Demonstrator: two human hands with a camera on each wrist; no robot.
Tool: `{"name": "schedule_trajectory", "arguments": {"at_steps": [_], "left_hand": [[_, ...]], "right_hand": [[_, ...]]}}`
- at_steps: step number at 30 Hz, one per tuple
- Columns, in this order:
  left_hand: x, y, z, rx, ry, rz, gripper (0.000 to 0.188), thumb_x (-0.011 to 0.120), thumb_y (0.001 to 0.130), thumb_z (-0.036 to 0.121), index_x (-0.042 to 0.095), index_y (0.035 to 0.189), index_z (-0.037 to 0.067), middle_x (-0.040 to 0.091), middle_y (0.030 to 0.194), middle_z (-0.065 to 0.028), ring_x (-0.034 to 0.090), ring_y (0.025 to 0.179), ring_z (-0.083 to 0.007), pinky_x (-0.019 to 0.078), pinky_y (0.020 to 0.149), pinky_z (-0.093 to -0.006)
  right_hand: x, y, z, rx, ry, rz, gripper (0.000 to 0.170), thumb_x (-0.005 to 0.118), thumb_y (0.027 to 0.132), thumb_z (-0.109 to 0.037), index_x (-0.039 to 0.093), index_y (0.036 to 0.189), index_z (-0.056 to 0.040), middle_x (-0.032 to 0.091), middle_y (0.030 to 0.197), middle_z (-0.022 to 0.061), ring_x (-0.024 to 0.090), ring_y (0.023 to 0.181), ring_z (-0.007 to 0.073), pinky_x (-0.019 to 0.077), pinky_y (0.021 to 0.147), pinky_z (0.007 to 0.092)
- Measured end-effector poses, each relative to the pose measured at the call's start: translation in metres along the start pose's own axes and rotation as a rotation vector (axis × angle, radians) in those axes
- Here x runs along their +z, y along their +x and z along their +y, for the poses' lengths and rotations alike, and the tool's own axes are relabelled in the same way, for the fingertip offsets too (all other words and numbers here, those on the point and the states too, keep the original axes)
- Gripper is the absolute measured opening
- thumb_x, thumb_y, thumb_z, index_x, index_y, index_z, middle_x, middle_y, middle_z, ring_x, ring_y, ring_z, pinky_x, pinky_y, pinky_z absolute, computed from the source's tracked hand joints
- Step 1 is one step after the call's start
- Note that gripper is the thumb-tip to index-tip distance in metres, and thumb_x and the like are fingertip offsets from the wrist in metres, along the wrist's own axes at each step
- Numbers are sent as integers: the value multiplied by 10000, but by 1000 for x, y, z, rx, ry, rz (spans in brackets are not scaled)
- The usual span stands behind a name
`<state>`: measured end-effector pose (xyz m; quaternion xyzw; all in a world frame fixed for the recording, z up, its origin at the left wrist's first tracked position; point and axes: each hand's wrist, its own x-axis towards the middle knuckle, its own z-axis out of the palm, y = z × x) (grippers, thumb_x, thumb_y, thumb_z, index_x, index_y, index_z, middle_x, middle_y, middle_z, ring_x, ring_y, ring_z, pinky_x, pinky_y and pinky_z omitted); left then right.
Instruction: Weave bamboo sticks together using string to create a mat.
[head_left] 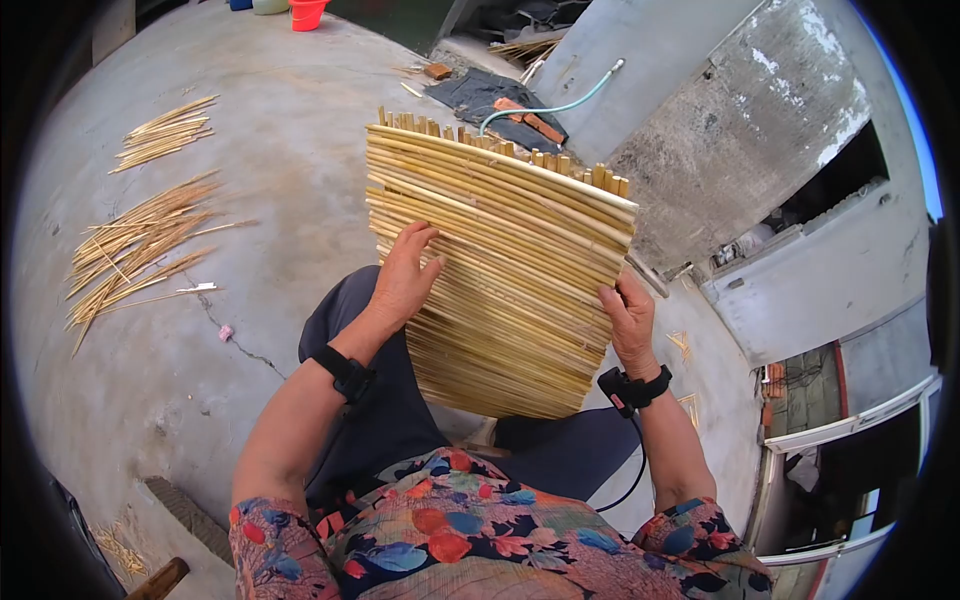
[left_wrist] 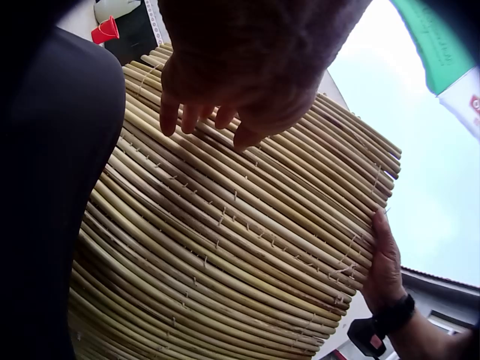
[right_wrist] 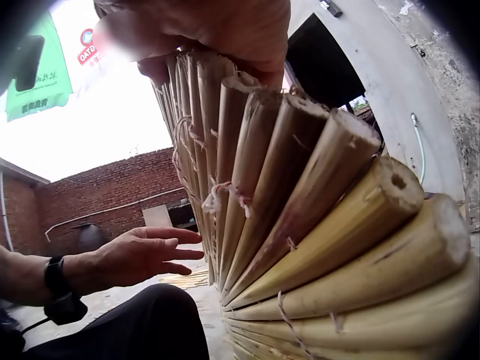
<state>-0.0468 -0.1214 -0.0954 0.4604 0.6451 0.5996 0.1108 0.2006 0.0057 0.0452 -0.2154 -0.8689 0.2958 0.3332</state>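
Observation:
A mat of yellow stalks tied side by side with thread [head_left: 500, 290] stands tilted over the person's lap in the head view. The left hand [head_left: 405, 275] lies against its face at the left, fingers loosely bent and touching the stalks. At the right edge the right hand [head_left: 630, 315] grips the mat, thumb on the near face. In the left wrist view the left hand [left_wrist: 240, 82] is dark over the stalks [left_wrist: 225, 225]. The right wrist view shows stalk ends [right_wrist: 405, 184] and thread knots close up, with the right hand [right_wrist: 202, 30] round the edge.
Loose stalks [head_left: 150, 240] lie in piles on the concrete floor [head_left: 270, 130] at the left. Beyond the mat are a dark sheet with bricks [head_left: 530, 120], a pale hose [head_left: 570, 103] and a red bucket [head_left: 308, 14]. A wooden piece [head_left: 190, 518] lies at the lower left.

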Motion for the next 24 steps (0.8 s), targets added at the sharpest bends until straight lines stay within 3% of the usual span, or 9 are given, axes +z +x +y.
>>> {"name": "schedule_trajectory", "arguments": {"at_steps": [2, 4, 7, 12, 14, 17, 21, 23, 24], "left_hand": [[-8, 6, -13, -54, -77, 33, 375, 597, 837, 139, 504, 1170, -6, 480, 1249, -170, 529, 1088, -322, 437, 904, -375], [-17, 11, -25, -268, -142, 46, 387, 574, 875, 145, 492, 1221, -6, 532, 1215, -152, 544, 1098, -234, 454, 873, -317], [-26, 15, -34, -365, -278, 202, 412, 577, 849, 131, 500, 1213, -45, 579, 1121, -181, 604, 952, -259, 473, 817, -342], [-52, 21, -60, -533, -340, 316, 455, 558, 856, 150, 470, 1258, -45, 541, 1226, -193, 538, 1112, -261, 420, 925, -329], [-58, 23, -64, -600, -371, 284, 475, 554, 857, 159, 453, 1276, -41, 501, 1284, -195, 482, 1187, -262, 380, 971, -327], [-59, 31, -90, -569, -395, 233, 480, 553, 860, 159, 445, 1287, -32, 484, 1308, -177, 446, 1225, -260, 373, 980, -329], [-59, 45, -88, -599, -530, 171, 482, 555, 865, 175, 446, 1299, -5, 472, 1326, -163, 422, 1246, -263, 364, 991, -332], [-62, 53, -89, -612, -652, -26, 589, 548, 890, 310, 351, 1382, 54, 402, 1395, -125, 340, 1305, -264, 295, 1026, -434], [-61, 53, -90, -616, -656, -28, 589, 548, 890, 310, 351, 1382, 54, 402, 1395, -125, 340, 1305, -264, 295, 1026, -434]], "right_hand": [[-1, 1, 1, -3, 4, -29, 158, 585, 836, -124, 509, 798, 10, 358, 709, 33, 351, 662, 132, 310, 598, 249], [-3, 1, 3, -3, -1, -41, 153, 581, 838, -122, 513, 806, 11, 362, 714, 34, 355, 668, 131, 314, 605, 247], [-4, 1, -4, 25, 29, -49, 138, 572, 846, -118, 529, 837, 13, 371, 728, 28, 358, 683, 126, 322, 624, 239], [-5, -5, 0, 75, 131, -58, 179, 548, 868, -110, 582, 976, 29, 494, 839, 23, 448, 787, 113, 368, 728, 226], [-7, -10, 1, 111, 189, -11, 271, 537, 879, -108, 578, 1100, 43, 569, 1016, 54, 508, 942, 130, 383, 844, 248], [-18, -18, 13, 186, 218, -29, 320, 532, 881, -108, 559, 1162, 44, 569, 1130, 87, 512, 1042, 152, 375, 910, 276], [-26, -28, 10, 238, 260, -2, 370, 536, 876, -123, 537, 1208, 42, 560, 1179, 87, 506, 1090, 162, 369, 949, 294], [-29, -29, 10, 223, 247, -22, 432, 561, 865, -154, 505, 1248, 38, 546, 1229, 103, 492, 1140, 182, 351, 989, 317], [-29, -28, 9, 228, 243, -23, 432, 561, 865, -154, 505, 1248, 38, 546, 1229, 103, 492, 1140, 182, 351, 989, 317]]}}
